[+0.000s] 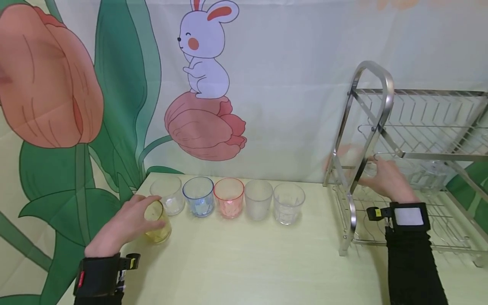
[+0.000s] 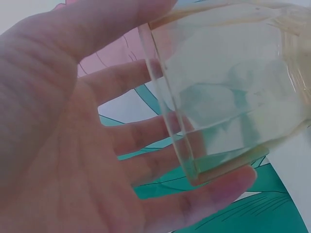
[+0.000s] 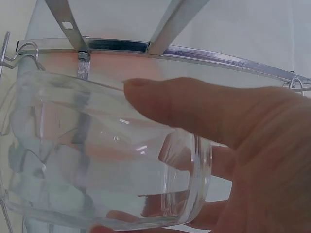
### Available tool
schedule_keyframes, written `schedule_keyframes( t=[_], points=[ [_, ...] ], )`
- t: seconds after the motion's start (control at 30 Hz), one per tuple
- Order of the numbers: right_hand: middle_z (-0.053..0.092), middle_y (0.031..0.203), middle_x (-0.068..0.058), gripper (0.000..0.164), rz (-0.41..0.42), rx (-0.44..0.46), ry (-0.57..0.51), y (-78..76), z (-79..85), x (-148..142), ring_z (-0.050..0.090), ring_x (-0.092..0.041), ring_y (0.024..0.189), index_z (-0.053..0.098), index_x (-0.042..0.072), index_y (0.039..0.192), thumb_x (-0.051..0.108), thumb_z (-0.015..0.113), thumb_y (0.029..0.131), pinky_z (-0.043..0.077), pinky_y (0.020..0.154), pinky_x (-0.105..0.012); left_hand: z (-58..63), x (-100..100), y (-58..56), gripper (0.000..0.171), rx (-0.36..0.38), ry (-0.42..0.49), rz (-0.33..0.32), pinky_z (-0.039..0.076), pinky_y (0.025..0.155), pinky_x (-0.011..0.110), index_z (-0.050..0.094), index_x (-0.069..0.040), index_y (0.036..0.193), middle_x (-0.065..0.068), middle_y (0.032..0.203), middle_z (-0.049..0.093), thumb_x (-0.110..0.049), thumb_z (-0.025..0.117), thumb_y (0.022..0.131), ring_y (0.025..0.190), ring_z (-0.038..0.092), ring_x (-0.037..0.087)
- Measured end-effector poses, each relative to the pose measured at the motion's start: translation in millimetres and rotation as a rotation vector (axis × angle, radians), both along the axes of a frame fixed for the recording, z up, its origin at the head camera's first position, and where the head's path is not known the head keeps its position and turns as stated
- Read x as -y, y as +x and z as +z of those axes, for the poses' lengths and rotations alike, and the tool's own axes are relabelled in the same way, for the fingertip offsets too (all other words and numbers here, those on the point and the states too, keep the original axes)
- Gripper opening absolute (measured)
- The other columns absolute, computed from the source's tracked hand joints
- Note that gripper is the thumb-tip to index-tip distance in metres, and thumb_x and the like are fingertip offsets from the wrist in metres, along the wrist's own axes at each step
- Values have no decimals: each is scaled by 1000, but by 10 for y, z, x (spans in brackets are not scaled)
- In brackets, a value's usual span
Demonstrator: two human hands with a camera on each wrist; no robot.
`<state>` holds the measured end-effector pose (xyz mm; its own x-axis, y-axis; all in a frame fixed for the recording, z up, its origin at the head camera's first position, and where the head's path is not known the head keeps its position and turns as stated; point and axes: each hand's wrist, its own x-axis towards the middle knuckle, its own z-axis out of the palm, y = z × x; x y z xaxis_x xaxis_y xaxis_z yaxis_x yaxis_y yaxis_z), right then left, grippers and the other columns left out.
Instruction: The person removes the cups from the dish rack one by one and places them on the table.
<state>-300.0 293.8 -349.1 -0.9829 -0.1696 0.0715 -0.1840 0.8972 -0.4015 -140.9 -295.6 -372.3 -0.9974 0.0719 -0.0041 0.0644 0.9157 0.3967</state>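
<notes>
My left hand [image 1: 127,222] grips a yellow glass [image 1: 163,234] by its rim at the left end of the table. In the left wrist view the thumb and fingers spread round the mouth of this glass. On the right, my right hand [image 1: 390,180] reaches into the lower level of a metal dish rack [image 1: 387,95]. It holds a clear glass [image 3: 112,160], thumb on one side and fingers round the other. Beside the yellow glass, a row starts with a clear glass [image 1: 173,202], then a blue glass [image 1: 200,205] and a pink glass [image 1: 230,205].
The row continues with a frosted glass [image 1: 258,205] and another clear glass [image 1: 287,209]. More clear glassware [image 1: 432,173] stands on the rack's lower level, right of the hand. The rack's upper shelf [image 1: 431,140] overhangs that level. A printed cloth [image 1: 289,84] hangs behind the table.
</notes>
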Motion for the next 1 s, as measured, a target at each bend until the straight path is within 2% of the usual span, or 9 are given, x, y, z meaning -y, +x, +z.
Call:
schedule_keyframes(
  t=[0.33, 0.5, 0.73, 0.83, 0.9, 0.97, 1.0],
  points=[
    [42, 131, -42, 78, -13, -28, -29, 87, 80, 36, 45, -57, 114, 36, -11, 140, 34, 72, 87, 40, 89, -68, -30, 30, 5, 75, 20, -2, 9, 41, 86, 66, 45, 1, 142, 33, 133, 39, -36, 75, 84, 118, 39, 52],
    [43, 131, -41, 78, -14, -39, -40, 128, 151, 30, 46, -56, 114, 36, -11, 140, 36, 71, 88, 41, 88, -67, -18, 5, -15, 76, 36, 1, 22, 39, 89, 68, 41, 0, 144, 34, 136, 36, -34, 75, 85, 121, 36, 53],
    [35, 139, -41, 87, -14, -31, -19, 212, 238, 12, 35, -59, 122, 29, -11, 145, 42, 69, 89, 33, 95, -71, -6, 3, -22, 80, 45, 0, 16, 39, 88, 68, 38, 2, 145, 37, 135, 34, -35, 75, 85, 121, 36, 54],
    [38, 136, -41, 86, -9, -38, -16, 252, 271, 6, 40, -58, 118, 29, -10, 146, 44, 67, 90, 35, 94, -70, -5, -5, -20, 83, 51, 5, 15, 39, 89, 69, 37, 2, 146, 36, 136, 34, -39, 75, 84, 121, 36, 54],
    [45, 130, -40, 85, -2, -62, -6, 274, 293, 12, 51, -53, 105, 31, -10, 145, 44, 66, 91, 42, 86, -66, 0, -3, -21, 86, 56, 2, 17, 39, 88, 70, 37, 2, 146, 36, 137, 33, -44, 75, 83, 122, 35, 54],
    [57, 105, -36, 84, -3, -82, 2, 301, 319, 19, 58, -42, 80, 32, -9, 145, 43, 67, 91, 48, 71, -56, 0, -3, -20, 89, 57, 1, 17, 39, 88, 70, 37, 2, 146, 36, 138, 32, -47, 75, 82, 122, 35, 54],
    [59, 90, -30, 84, -7, -87, 5, 315, 334, 22, 55, -35, 68, 31, -9, 146, 43, 67, 91, 48, 63, -50, 3, -4, -17, 90, 55, 2, 18, 39, 89, 70, 37, 2, 146, 36, 139, 32, -48, 75, 82, 123, 34, 54]
  ],
)
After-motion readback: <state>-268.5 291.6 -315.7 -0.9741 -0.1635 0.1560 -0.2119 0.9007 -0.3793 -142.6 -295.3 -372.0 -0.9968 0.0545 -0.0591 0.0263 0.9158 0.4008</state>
